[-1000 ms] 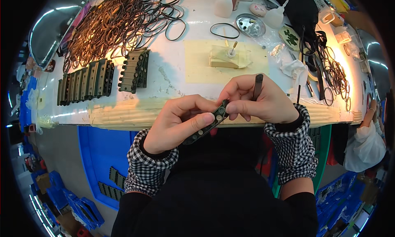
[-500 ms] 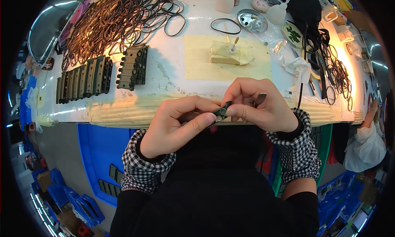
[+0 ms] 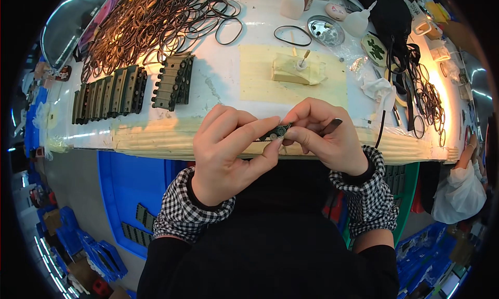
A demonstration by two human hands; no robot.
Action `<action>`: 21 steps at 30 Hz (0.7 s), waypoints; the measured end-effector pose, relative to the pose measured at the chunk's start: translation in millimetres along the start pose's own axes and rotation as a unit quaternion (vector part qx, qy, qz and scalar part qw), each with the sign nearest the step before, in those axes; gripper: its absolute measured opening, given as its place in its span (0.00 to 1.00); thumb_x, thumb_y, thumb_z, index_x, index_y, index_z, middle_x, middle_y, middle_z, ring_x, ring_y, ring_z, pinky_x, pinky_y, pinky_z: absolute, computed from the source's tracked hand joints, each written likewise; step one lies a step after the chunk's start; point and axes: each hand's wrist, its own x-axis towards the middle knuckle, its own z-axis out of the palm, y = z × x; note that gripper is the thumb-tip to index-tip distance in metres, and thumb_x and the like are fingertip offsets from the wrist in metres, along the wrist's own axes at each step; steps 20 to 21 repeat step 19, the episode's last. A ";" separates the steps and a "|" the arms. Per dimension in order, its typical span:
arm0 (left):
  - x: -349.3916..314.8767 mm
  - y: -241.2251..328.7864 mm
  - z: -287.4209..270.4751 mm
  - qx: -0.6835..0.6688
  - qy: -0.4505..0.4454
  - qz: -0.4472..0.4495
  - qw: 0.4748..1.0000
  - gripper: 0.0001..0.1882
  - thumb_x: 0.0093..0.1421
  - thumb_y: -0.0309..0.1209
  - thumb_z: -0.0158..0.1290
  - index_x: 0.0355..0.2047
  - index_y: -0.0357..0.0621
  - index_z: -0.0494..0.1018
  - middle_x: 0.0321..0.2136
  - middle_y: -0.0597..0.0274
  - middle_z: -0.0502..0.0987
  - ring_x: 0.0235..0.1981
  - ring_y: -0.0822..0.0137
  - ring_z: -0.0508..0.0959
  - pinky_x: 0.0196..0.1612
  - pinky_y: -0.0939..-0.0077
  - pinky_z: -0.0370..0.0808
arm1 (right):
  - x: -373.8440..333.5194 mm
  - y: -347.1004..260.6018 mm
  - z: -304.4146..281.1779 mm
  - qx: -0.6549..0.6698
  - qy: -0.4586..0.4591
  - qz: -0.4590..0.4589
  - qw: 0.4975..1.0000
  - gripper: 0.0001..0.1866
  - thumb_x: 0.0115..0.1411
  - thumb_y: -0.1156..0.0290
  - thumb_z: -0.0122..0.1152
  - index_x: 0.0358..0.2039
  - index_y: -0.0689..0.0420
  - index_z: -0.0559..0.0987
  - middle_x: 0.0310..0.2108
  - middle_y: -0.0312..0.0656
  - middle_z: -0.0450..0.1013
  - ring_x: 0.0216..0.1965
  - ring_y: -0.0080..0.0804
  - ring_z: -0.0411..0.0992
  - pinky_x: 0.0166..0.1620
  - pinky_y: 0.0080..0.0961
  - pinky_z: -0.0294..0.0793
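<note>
Above the table's near edge, both hands meet at a small dark green part with round, wheel-like pieces on it. My left hand pinches its left end between thumb and fingers. At the right end, the thumb and forefinger of my right hand press together on the same part. A flat dark tool juts out between the right-hand fingers; its other end is hidden. Fingers cover most of the held part, so its full shape does not show.
Long dark green pieces stand in a row at left, beside another group. Behind lies a heap of dark bands. A wrapped block holds a small pot with a stick. Below the table sits a blue bin. Another person's arm shows right.
My left hand has turned, its fingers rising over the part and the thumb dropping lower. My right hand keeps its pinch. The whole view has shifted a little.
</note>
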 end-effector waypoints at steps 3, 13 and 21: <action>-1.9 1.3 0.9 0.004 0.005 -0.008 1.000 0.17 0.39 0.23 0.63 0.34 0.40 0.81 0.23 0.62 0.74 0.25 0.65 0.72 0.29 0.74 0.69 | 0.3 -1.0 -1.0 -0.006 -0.009 -0.005 1.000 0.08 0.62 0.75 0.60 0.39 0.66 0.76 0.28 0.38 0.77 0.33 0.17 0.76 0.35 0.12 0.75; -0.2 -0.6 9.6 0.023 0.063 0.026 0.997 0.14 0.36 0.25 0.63 0.28 0.43 0.78 0.21 0.64 0.72 0.22 0.64 0.70 0.25 0.73 0.67 | 0.4 -0.1 4.0 -0.054 0.006 -0.026 0.998 0.07 0.62 0.76 0.59 0.38 0.66 0.75 0.27 0.38 0.78 0.28 0.16 0.75 0.30 0.13 0.74; -3.5 3.7 10.9 0.062 0.079 0.023 0.995 0.13 0.36 0.26 0.61 0.27 0.44 0.78 0.20 0.63 0.72 0.22 0.64 0.70 0.24 0.72 0.68 | -0.3 -4.2 4.1 -0.098 -0.009 -0.034 0.995 0.06 0.62 0.75 0.59 0.38 0.62 0.76 0.28 0.39 0.79 0.28 0.18 0.76 0.30 0.15 0.76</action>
